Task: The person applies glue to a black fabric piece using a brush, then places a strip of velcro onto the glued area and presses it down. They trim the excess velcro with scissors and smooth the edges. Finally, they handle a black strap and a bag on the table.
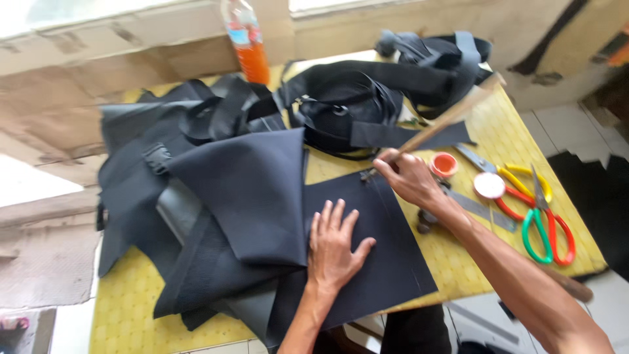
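While my left hand (333,246) lies flat with fingers spread on the dark fabric panel (367,249), my right hand (409,178) is closed around a long wooden stick (445,121) whose lower end meets the panel's far edge. The panel lies on the near part of the yellow patterned table (458,255), partly tucked under a folded black sheet (252,193) just to its left.

As I judge it, doing this well means keeping the flat palm's weight steady so the panel cannot creep, holding the stick's tip light and even along the edge, and working close to the pressing hand, where the cloth is tautest.

Beyond the panel, at the table's far edge, stands a plastic bottle (247,40) of orange liquid with a pale band of label around its upper part; its print is too blurred to make out. Just right of the panel sit a small round red pot (444,164) and a red-rimmed lid (489,185) with a white face. Further right lie scissors with red and green handles (549,226) and a yellow-handled pair (517,177). Black webbing straps (367,98) are heaped beyond the panel.
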